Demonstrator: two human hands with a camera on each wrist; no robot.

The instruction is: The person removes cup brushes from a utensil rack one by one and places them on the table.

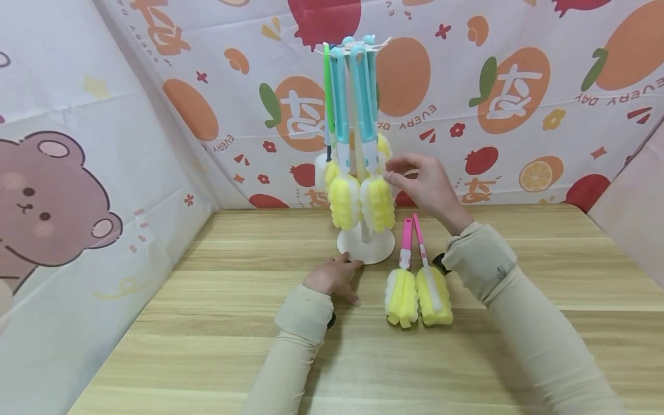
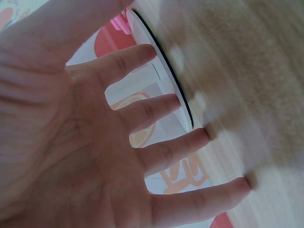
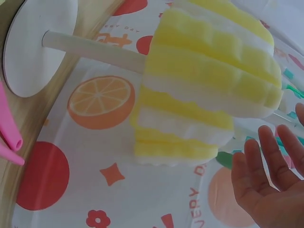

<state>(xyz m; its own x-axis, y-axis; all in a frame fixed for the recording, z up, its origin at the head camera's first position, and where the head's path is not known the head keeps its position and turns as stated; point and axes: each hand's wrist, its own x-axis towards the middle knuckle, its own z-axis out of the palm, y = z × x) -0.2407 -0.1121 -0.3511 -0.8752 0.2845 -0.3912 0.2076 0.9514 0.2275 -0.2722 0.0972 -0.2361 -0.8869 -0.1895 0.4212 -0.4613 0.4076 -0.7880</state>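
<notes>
A white rotating stand (image 1: 381, 253) with a round base holds several hanging sponge bottle brushes. In front hang a brush with a turquoise handle (image 1: 363, 98) and yellow-and-white sponge head (image 1: 378, 203), and a similar turquoise brush (image 1: 344, 202) beside it. My left hand (image 1: 331, 279) rests at the base's front edge, two straight fingertips touching the base (image 2: 173, 111) and the others on the table. Beside the front brush, my right hand (image 1: 429, 185) is raised with fingers loosely extended; in the right wrist view its palm faces the hanging sponges (image 3: 213, 61) and holds nothing.
Two sponge brushes with pink handles, a left one (image 1: 402, 297) and a right one (image 1: 434, 295), lie on the wooden table (image 1: 223, 323) between my forearms. A bright green handle (image 1: 329, 86) hangs at the stand's left. Fruit-printed cloth (image 1: 550, 167) covers the back.
</notes>
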